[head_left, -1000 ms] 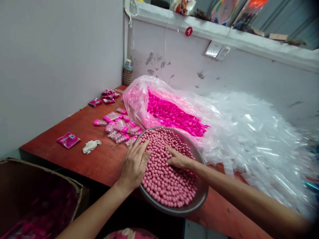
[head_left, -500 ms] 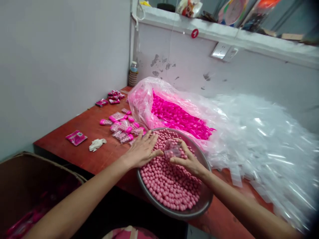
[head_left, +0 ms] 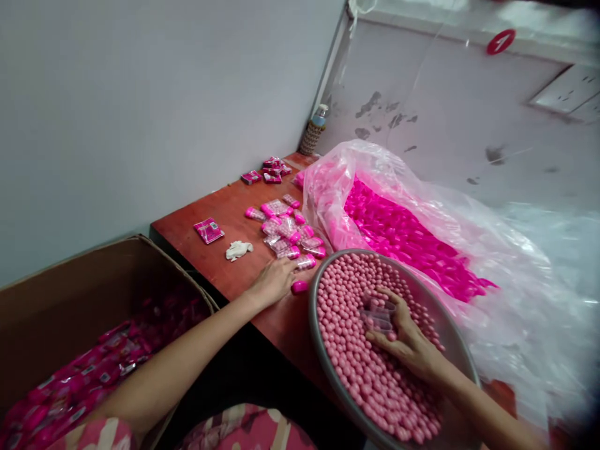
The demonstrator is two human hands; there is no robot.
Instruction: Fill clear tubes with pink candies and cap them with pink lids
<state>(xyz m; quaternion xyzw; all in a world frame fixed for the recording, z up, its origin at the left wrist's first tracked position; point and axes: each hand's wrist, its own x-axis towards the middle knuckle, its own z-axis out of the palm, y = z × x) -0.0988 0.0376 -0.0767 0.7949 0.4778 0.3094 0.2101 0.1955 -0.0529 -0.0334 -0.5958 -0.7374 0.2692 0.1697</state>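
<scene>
My right hand (head_left: 405, 337) is inside a grey bowl (head_left: 323, 356) of pink beads (head_left: 347, 344), with thumb and fingers curled round clear plastic containers (head_left: 379, 320). Some beads show in and around them. My left hand (head_left: 275, 281) lies palm down on the table beside the bowl, fingers forward and slightly bent, with fingertips at the edge of a group of bead-filled containers with pink caps (head_left: 285, 230). One pink cap (head_left: 299, 287) shows close by its fingers. What lies under the palm is hidden.
Behind the bowl lies an open plastic bag of bright pink caps (head_left: 403, 237), with a blurred heap of clear plastic (head_left: 539, 281) to its right. A white crumpled scrap (head_left: 239, 250) and pink packets (head_left: 209, 230) are on the red table (head_left: 187, 215). A cardboard box (head_left: 107, 256) holds more packets.
My left hand has moved from above the bowl's left rim to the table beside the capped containers. My right hand keeps the clear containers in the beads. The view has swung left.
</scene>
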